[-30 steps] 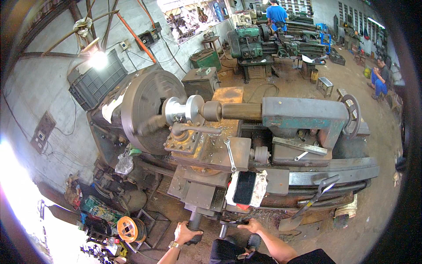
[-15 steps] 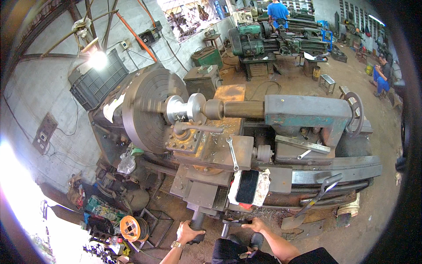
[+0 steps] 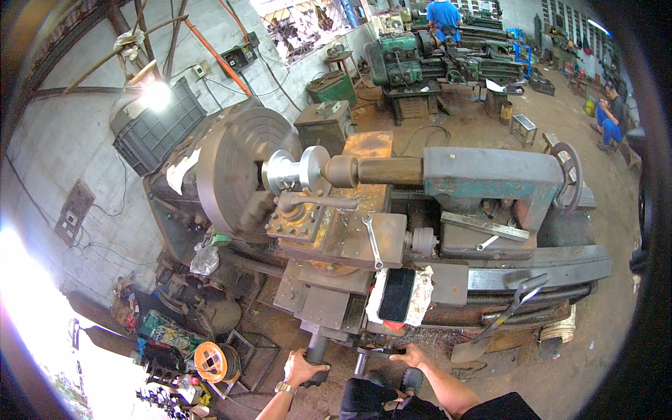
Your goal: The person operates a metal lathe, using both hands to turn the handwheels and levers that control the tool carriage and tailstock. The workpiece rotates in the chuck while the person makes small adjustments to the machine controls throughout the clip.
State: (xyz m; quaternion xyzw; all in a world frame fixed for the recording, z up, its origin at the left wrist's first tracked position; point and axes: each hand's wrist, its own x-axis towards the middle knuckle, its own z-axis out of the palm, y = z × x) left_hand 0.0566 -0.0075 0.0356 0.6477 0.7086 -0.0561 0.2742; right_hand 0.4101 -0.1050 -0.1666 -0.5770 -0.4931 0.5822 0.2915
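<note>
Change over the last second is slight: the view drifts a little, while the left grip and the right grip keep their places on the machine. That suggests steady work, with no adjustment large enough to make out. Taking the phone as landmark, the left grip is below it and to the left, fingers closed around a dark handle; the right grip is just below it, clamped on the end of a crank. Handle and crank thus each lie inside a grip, touching it. The shiny metal spool is above the phone and to the left, well apart from both grips, beside a blurred, apparently spinning disc. A wrench lies just above the phone, slightly left.
</note>
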